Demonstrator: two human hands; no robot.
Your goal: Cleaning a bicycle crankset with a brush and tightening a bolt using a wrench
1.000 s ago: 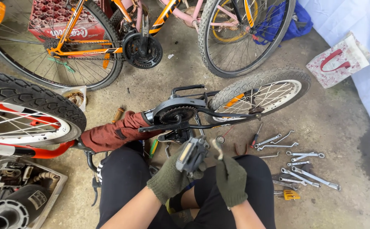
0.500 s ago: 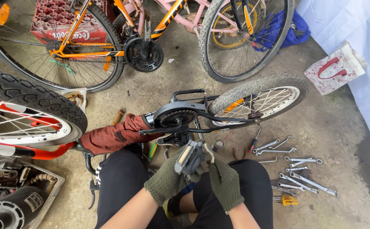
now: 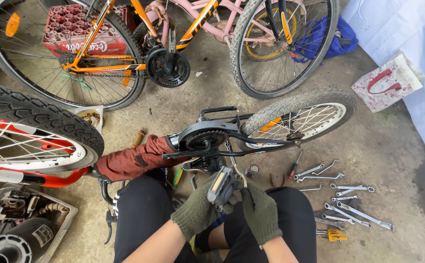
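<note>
I see a red crate [image 3: 83, 29] at the top left, behind the orange bicycle [image 3: 125, 53], full of round bottle tops. At the bottom left a grey tray [image 3: 64, 219] holds dark engine-like parts and hoses. A white bag with red handles [image 3: 388, 80] lies on the concrete floor [image 3: 393, 151] at the right; what it holds I cannot tell.

Both of my gloved hands meet over my lap on a grey pedal [image 3: 221, 185]. My left hand [image 3: 198, 209] has its fingers wrapped around the pedal's lower side, and my right hand [image 3: 259, 212] is curled against its right edge, closed on it too. The pedal's long axis runs up and down the view, tilted slightly right, with its amber reflector facing me. It sits just below the crank and chainring [image 3: 203, 139] of the small bicycle [image 3: 290, 119] lying across the floor, its wheel pointing right.

Since a second ago my hands have stayed locked on the pedal, though it stands a little more upright now. The wrenches [image 3: 349, 199] are spread on the floor to my right as before.
</note>
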